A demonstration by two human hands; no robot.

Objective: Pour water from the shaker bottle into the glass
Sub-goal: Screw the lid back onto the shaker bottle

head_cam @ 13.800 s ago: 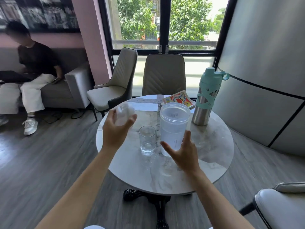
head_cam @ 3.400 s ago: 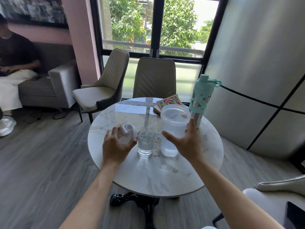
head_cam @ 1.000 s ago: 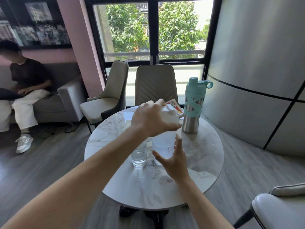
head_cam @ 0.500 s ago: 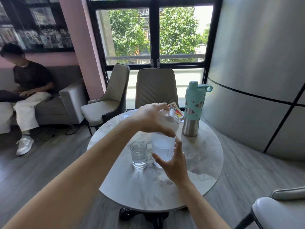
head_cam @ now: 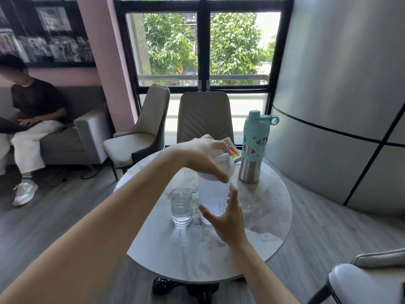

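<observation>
A translucent white shaker bottle (head_cam: 213,198) stands upright on the round marble table (head_cam: 267,218), with water in it. My left hand (head_cam: 205,156) is clamped over its white lid (head_cam: 223,162) from above. My right hand (head_cam: 228,218) wraps around the lower part of the bottle from the near side, thumb to the left. A small clear glass (head_cam: 181,206) with water in it stands just left of the bottle, touched by neither hand.
A steel bottle with a teal cap and sleeve (head_cam: 253,148) stands at the table's back right, next to a colourful booklet (head_cam: 230,147). Two beige chairs (head_cam: 203,119) stand behind the table. A person sits on a grey sofa (head_cam: 65,137) at left. A white chair (head_cam: 361,281) is at the near right.
My left hand carried the lid from beside the glass onto the top of the shaker bottle and stays pressed on it. My right hand has kept its hold low on the bottle.
</observation>
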